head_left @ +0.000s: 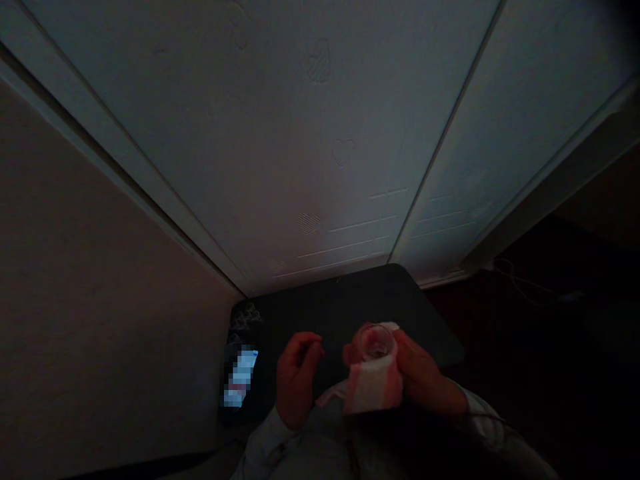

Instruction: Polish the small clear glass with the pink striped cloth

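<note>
Looking down in head view, we are gripping a clear round glass (376,345) in a pink-and-white striped cloth (374,387) with our right hand (425,373), near a dark rectangular tabletop (320,300); our left hand (297,377) is hovering half open beside them.

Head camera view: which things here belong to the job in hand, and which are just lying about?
In use:
clear glass, held by the right hand
pink-and-white cloth, against the glass

Lying about:
lit screen, on the dark table
pale tangled item, unclear what
white cable, at right
</note>
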{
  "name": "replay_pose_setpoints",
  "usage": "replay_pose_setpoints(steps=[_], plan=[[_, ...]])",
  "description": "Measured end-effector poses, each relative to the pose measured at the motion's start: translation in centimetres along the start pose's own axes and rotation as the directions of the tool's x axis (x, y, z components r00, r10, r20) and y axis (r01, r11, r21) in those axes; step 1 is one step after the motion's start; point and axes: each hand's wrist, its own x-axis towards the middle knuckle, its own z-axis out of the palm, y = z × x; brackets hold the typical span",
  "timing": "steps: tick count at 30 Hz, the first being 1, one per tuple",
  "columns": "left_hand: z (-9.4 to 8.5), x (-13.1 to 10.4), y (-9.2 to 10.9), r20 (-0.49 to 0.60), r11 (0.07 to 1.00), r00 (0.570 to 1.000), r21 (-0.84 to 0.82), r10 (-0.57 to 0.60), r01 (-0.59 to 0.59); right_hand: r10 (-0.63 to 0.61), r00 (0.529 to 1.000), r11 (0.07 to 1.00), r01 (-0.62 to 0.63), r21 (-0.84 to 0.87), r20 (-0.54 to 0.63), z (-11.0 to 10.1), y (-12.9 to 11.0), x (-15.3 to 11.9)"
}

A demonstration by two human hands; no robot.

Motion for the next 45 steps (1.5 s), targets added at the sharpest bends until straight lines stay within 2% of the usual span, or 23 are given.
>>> replay_pose_setpoints(steps=[5, 12, 17, 21, 23, 25, 27, 29, 38, 45], plan=[[0.0, 0.0, 0.1, -0.008, 1.0, 1.0, 0.02, 0.011, -0.011, 0.004, 1.0, 1.0, -0.004, 0.006, -0.005, 0.1, 0.0, 0.5], [-0.1, 0.0, 0.0, -0.011, 0.999, 1.0, 0.034, 0.018, -0.018, -0.084, 0.983, 0.995, 0.075, -0.062, -0.16, 0.9, -0.3, 1.1], [-0.7, 0.2, 0.3, -0.031, 0.99, 0.991, 0.051, 0.133, -0.131, -0.083, 0.974, 0.994, 0.066, -0.086, -0.212, 0.9, 0.1, 1.1], [-1.2, 0.1, 2.0, -0.044, 0.967, 0.967, 0.038, 0.253, -0.251, -0.19, 0.942, 0.961, 0.12, -0.25, -0.276, 0.5, 0.4, 1.2], [-1.2, 0.0, 3.2, -0.004, 0.951, 0.952, 0.062, 0.305, -0.304, -0.25, 0.919, 0.931, 0.143, -0.335, -0.304, 0.4, 0.4, 1.3], [-1.1, -0.3, 4.3, 0.093, 0.934, 0.939, 0.108, 0.331, -0.34, -0.3, 0.895, 0.904, 0.157, -0.397, -0.33, 0.3, 0.5, 1.5], [-0.9, -0.5, 5.1, 0.214, 0.921, 0.917, 0.13, 0.337, -0.368, -0.333, 0.871, 0.885, 0.156, -0.44, -0.361, 0.2, 0.6, 1.7], [-0.7, -0.7, 5.3, 0.278, 0.919, 0.907, 0.145, 0.317, -0.366, -0.339, 0.861, 0.873, 0.137, -0.467, -0.38, 0.2, 0.8, 1.8], [-0.3, -0.5, 4.2, 0.217, 0.957, 0.956, 0.167, 0.198, -0.236, -0.284, 0.914, 0.828, 0.08, -0.556, -0.291, 0.2, 1.4, 1.9], [-0.3, -0.5, 4.8, 0.208, 0.897, 0.936, 0.288, 0.283, -0.335, -0.27, 0.935, 0.798, 0.083, -0.597, -0.231, -0.2, 2.1, 2.2]])
